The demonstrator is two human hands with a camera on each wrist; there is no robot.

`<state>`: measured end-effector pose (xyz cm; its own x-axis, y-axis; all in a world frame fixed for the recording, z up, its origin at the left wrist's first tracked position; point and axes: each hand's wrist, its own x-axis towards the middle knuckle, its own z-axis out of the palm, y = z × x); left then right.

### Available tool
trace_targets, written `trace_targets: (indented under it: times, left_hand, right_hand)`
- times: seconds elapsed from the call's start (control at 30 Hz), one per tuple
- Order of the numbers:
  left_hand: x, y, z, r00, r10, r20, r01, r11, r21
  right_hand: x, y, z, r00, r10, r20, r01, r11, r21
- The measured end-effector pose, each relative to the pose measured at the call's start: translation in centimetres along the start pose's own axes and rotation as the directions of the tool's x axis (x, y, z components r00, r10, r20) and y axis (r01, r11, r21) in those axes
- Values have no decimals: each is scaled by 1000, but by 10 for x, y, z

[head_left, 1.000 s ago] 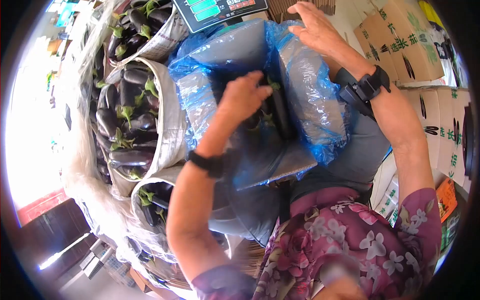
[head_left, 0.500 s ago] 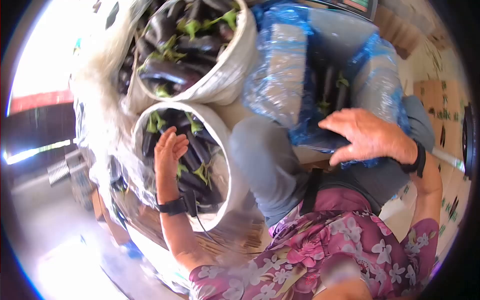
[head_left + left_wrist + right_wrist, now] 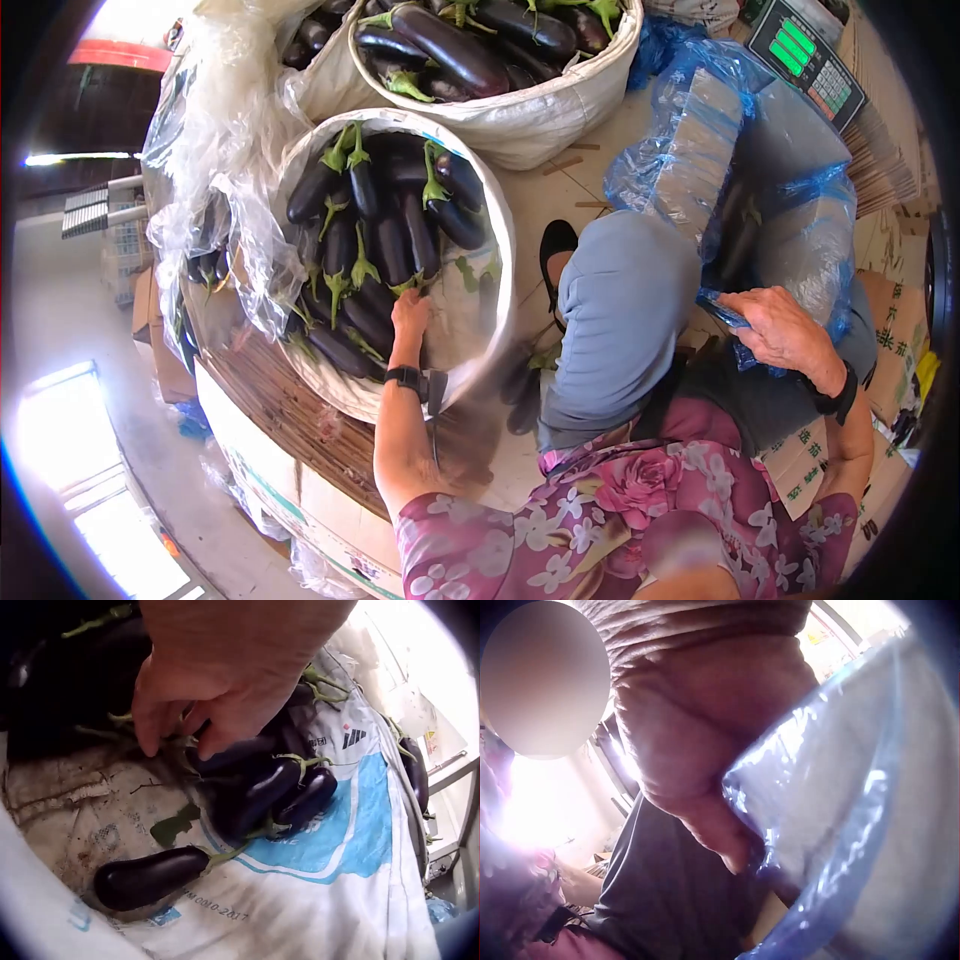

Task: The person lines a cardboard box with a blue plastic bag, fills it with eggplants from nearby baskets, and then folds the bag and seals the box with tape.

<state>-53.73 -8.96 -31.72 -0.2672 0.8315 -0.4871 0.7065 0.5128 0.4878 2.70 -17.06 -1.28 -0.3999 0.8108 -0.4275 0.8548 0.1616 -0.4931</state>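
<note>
My left hand reaches into a round white sack of dark purple eggplants. In the left wrist view, the thumb and fingertips of the left hand pinch at the green stem end of one eggplant, its body partly hidden beneath the hand. A single eggplant lies apart on the sack's printed lining. My right hand grips the near edge of the blue plastic liner at the box on my lap. Up close, that liner runs between thumb and fingers. Dark eggplants lie inside the box.
A second white sack of eggplants stands beyond the first. Clear plastic sheeting drapes over the left side. A scale display with green digits is at the upper right. Some eggplants lie on the floor by my knee.
My left hand has gone from the lined box to the nearer sack and down among its eggplants. The right hand has come from the box's far side to its near edge and grips the liner.
</note>
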Motion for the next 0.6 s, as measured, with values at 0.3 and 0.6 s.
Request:
trace_targets:
  times: [0.3,0.6]
  left_hand:
    - [9,18,56,975,-31,-219,52,995,90]
    - [-2,40,60,934,-107,-341,135,989,61]
  right_hand:
    - [0,2,13,995,53,-88,-48,997,53]
    - [-4,-1,21,977,156,-147,-132,978,159]
